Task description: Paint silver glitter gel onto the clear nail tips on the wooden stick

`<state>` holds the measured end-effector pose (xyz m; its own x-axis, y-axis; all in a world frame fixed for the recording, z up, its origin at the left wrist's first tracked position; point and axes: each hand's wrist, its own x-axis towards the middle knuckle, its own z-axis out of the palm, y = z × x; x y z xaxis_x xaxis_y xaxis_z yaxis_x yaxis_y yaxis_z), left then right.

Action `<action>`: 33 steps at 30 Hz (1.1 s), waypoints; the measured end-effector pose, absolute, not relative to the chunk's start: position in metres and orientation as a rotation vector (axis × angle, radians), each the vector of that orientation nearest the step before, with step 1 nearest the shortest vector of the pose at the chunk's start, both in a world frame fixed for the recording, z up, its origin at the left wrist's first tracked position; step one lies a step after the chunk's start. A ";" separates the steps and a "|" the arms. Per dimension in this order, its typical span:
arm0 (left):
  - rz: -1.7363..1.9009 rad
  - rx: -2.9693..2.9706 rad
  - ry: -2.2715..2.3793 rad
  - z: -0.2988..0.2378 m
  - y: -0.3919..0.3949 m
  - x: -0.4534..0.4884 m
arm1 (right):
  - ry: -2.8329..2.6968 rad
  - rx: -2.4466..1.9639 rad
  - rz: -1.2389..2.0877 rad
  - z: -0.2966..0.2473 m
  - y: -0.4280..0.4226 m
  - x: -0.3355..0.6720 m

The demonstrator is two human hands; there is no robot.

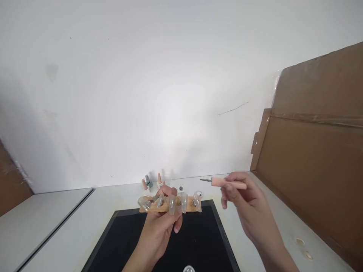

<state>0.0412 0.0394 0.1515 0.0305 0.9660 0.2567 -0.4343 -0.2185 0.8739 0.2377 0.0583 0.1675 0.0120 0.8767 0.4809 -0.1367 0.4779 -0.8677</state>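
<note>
My left hand (159, 226) is closed around a narrow wooden strip (165, 206) and holds it level above the black mat. Several clear, glittery false nails (171, 204) stand side by side along the strip. Between the fingers and thumb of my right hand (251, 204) is a nail polish brush (229, 183) with a peach-coloured cap handle. Its thin dark tip points left, toward the strip but apart from it. Behind my left hand, an uncapped bottle (180, 190) stands at the back of the table, partly hidden.
Nail polish bottles with peach caps (159, 178) and one with a grey cap (148, 180) stand by the white wall. A black mat (198, 241) lies on the white table. Cardboard (314, 166) walls the right side. A small round clear object (188, 268) sits at the front edge.
</note>
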 end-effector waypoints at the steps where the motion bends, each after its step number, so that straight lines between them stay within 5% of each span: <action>1: 1.506 1.095 0.699 0.151 0.039 0.041 | -1.330 -0.735 0.986 0.168 0.059 0.234; 33: 1.331 1.245 0.544 0.126 0.066 0.045 | -1.147 -0.512 1.464 0.156 0.065 0.192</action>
